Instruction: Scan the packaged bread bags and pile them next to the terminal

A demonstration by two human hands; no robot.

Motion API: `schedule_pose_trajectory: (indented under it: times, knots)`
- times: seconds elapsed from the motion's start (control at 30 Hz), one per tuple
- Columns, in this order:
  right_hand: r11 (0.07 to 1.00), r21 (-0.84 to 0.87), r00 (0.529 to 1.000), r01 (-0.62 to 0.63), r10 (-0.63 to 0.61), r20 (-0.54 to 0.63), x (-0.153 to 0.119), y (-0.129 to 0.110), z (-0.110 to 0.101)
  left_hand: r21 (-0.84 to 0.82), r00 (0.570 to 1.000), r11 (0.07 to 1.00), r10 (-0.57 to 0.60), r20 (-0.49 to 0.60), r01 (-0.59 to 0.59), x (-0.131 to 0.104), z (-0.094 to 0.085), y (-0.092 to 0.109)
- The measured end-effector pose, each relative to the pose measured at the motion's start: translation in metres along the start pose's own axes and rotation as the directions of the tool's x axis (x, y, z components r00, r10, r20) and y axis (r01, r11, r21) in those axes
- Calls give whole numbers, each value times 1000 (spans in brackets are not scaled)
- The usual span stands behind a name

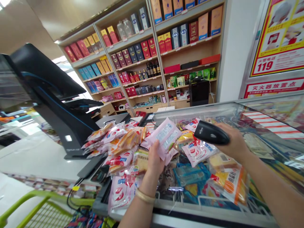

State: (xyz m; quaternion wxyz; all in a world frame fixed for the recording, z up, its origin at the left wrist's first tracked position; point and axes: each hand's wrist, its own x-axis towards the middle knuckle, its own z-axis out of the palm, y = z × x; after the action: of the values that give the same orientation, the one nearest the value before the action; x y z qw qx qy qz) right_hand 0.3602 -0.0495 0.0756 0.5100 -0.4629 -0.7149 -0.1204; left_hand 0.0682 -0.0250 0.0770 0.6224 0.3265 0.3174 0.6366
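Left hand: While its thumb presses on the near face, the left hand (155,160) is clamped on the lower edge of a pink packet (166,136), wearing a pale bangle (144,196) at the wrist.
Pink packet: raised above the glass-topped display case (213,110), between the heap on the left and the scanner on the right, its printed panel facing the person.
Right hand: wrapped around a black handheld barcode scanner (211,133), whose body reaches left toward the packet, a gap between them; the right hand (230,141) is well apart from the left.
Bread heap: a pile of bagged bread (121,142) on the case's left part, with a yellow toast bag (140,161) just left of the left hand.
Right of the packet: a pink-and-white bag (198,152) below the scanner and, nearer, an orange-printed toast bag (230,183).
Far left: a black checkout terminal (42,79) standing on the white desk (33,153).
Near left: a lime-green shopping cart (30,194).
Far side: wooden shelves (190,45) filled with boxes and bottles.
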Motion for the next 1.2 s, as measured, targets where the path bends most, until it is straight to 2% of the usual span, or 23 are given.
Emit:
schedule_pose_trajectory:
  times: [0.07,0.13,0.27,0.37,0.5,0.63,0.9,1.0,1.07,1.1,1.13,1.2]
  knots:
    - [998,29,999,49,-49,8,0,-3,0,1,997,997,74,-2,-74,-4,2,-4]
    - [996,37,997,79,-80,20,0,-6,0,42,995,994,100,-17,-99,-5,1,-9]
    - [997,-46,994,66,-62,85,0,-9,-3,138,994,989,58,-97,-44,-3,-8,-13]
    - [988,-107,986,114,-99,134,1,-10,-7,178,991,983,61,-118,-39,0,-14,-12]
    - [965,-144,963,218,-189,192,4,-12,-9,196,991,979,77,-114,-54,0,-14,-9]
    - [958,-159,948,239,-195,253,4,-13,-8,194,995,980,55,-81,-38,-1,-12,-6]
    - [961,-163,950,223,-177,258,1,-10,-5,235,998,972,44,-54,-30,1,-15,-9]
    - [958,-174,957,228,-187,223,0,-8,-4,298,996,952,82,-20,-72,0,-17,-12]
    - [961,-171,963,216,-180,202,-1,-6,-5,445,984,879,170,43,-172,-3,-19,-6]
    - [966,-167,967,199,-166,192,-1,-4,-5,543,967,801,232,108,-252,-4,-21,1]
    - [970,-162,972,179,-148,183,-2,-3,-5,639,936,685,289,202,-350,-4,-23,10]
    - [977,-154,979,148,-123,162,-2,-1,-4,754,833,365,335,441,-546,-3,-29,33]
